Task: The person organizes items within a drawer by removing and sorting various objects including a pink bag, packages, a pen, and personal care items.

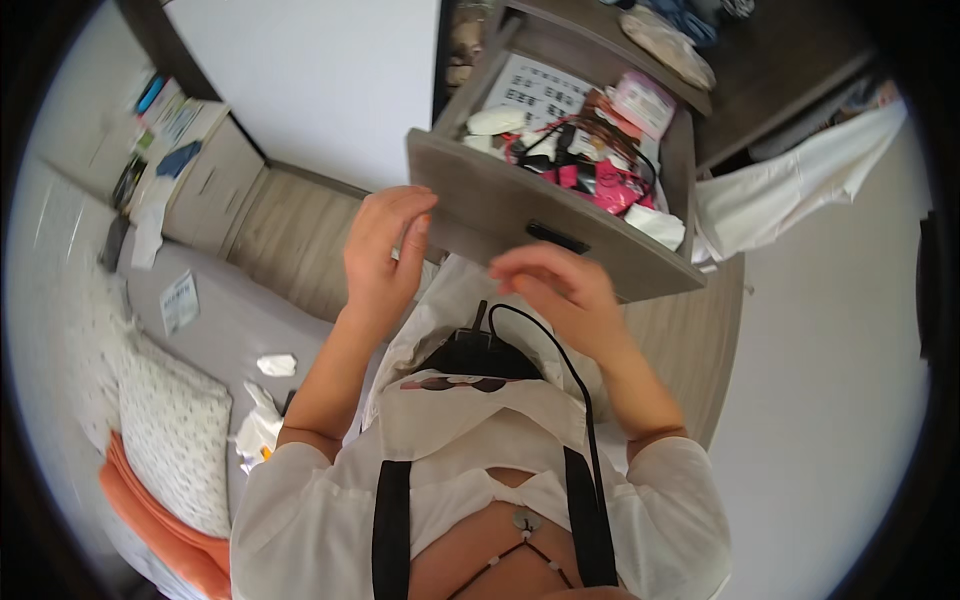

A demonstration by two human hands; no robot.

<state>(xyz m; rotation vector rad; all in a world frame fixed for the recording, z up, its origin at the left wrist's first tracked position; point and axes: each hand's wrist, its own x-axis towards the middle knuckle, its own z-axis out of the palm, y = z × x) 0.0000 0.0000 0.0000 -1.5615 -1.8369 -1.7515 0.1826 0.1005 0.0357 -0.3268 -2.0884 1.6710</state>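
A grey-brown wooden drawer [480, 200] is pulled out in front of me, full of mixed items. Among them lie a pink-and-white pack [643, 103], a printed white sheet [530, 85], bright pink packaging [618, 185], dark cords and white pouches [497, 121]. My left hand [383, 250] is at the left end of the drawer front, its fingers stretched out and thumb apart, nothing in it. Just below the dark handle [557, 237] hovers my right hand [565, 295], slightly blurred, fingers loosely bent and thumb apart. I see nothing held there.
Left of me, a grey bed [235, 300] carries a patterned pillow [175, 440], an orange cloth [160, 510] and loose white items. A pale cabinet [215, 180] stands beyond it. White fabric [800, 185] hangs right of the drawer. Clothes lie on the shelf above.
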